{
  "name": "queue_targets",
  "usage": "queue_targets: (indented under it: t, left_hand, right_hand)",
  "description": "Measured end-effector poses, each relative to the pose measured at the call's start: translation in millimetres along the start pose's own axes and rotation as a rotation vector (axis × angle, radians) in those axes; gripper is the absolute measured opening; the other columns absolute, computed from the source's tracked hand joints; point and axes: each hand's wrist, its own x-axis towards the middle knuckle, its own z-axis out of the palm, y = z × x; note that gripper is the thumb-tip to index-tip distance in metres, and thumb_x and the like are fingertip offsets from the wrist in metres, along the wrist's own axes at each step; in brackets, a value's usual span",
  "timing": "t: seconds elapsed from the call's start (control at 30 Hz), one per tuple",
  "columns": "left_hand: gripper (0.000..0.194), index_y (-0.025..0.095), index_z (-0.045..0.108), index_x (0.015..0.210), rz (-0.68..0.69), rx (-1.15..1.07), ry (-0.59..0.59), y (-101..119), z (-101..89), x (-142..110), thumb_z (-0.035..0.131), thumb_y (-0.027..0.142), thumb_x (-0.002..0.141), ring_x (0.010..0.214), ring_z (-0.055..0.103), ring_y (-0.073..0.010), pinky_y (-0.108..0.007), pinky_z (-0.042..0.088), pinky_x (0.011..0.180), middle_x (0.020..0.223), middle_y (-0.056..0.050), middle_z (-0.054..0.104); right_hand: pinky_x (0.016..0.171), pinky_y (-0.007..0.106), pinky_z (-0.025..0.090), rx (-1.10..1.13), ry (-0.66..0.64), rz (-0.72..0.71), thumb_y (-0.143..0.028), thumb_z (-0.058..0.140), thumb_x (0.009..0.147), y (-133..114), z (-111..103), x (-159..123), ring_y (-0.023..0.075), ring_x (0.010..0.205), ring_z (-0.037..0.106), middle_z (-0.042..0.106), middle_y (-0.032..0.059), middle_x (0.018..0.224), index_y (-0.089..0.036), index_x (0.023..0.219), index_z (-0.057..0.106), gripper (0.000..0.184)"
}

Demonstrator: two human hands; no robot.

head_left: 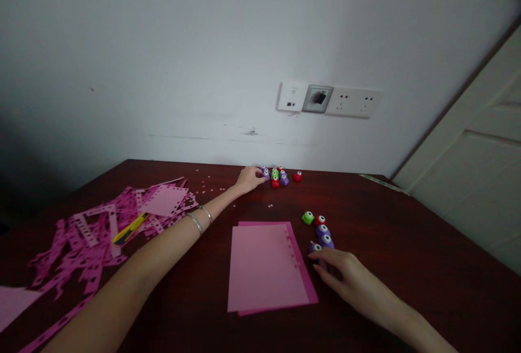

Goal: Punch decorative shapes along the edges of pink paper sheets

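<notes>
My left hand (249, 180) reaches to the far edge of the table, thumb and forefinger closed around a small purple paper punch (266, 175) with an eye-like button. It is at the left of a cluster of such punches, among them a green one (274, 172) and a red one (275, 182). My right hand (345, 277) rests by the near group, its forefinger touching a purple punch (315, 247) and its thumb apart. Just beyond are two more purple punches (324, 235), a red punch (320, 220) and a green punch (308, 218).
Stacked pink sheets (264, 269), the top one punched along its right side, lie between my arms. At left are a heap of punched pink strips (87, 244) and a yellow cutter (131, 228). A lone red punch (298, 176) stands near the wall sockets (353, 102).
</notes>
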Motion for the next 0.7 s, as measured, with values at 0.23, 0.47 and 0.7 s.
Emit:
queue_targets:
  t: [0.23,0.47,0.7]
  left_hand:
    - [0.024,0.014,0.069,0.089,0.280,-0.198,-0.056,32,-30.8,-36,0.067,0.031,0.071,0.086,0.060,-0.0172,-0.029,0.043,0.080,0.090,-0.005,0.067]
    - [0.026,0.017,0.067,0.094,0.489,-0.310,-0.388,80,-52.3,-96,0.067,0.031,0.073,0.086,0.058,-0.0151,-0.029,0.045,0.077,0.095,-0.006,0.065]
    - [0.025,0.021,0.066,0.099,0.558,-0.378,-0.539,92,-55.5,-131,0.066,0.027,0.074,0.088,0.057,-0.0140,-0.029,0.043,0.083,0.096,-0.004,0.063]
  right_hand:
    - [0.076,0.032,0.048,0.009,0.038,-0.039,-0.027,0.045,0.087,-8,-10,4,0.0204,0.085,0.062,0.066,0.0074,0.097,-0.019,0.102,0.064,0.025]
    - [0.070,0.029,0.049,0.114,0.183,-0.102,-0.034,0.047,0.088,-31,-23,12,0.0179,0.078,0.061,0.067,0.0060,0.090,-0.019,0.099,0.065,0.026]
    - [0.031,0.016,0.039,0.462,0.113,0.012,-0.045,0.058,0.080,-47,-20,8,0.0054,0.040,0.043,0.054,-0.0014,0.067,-0.019,0.103,0.063,0.035]
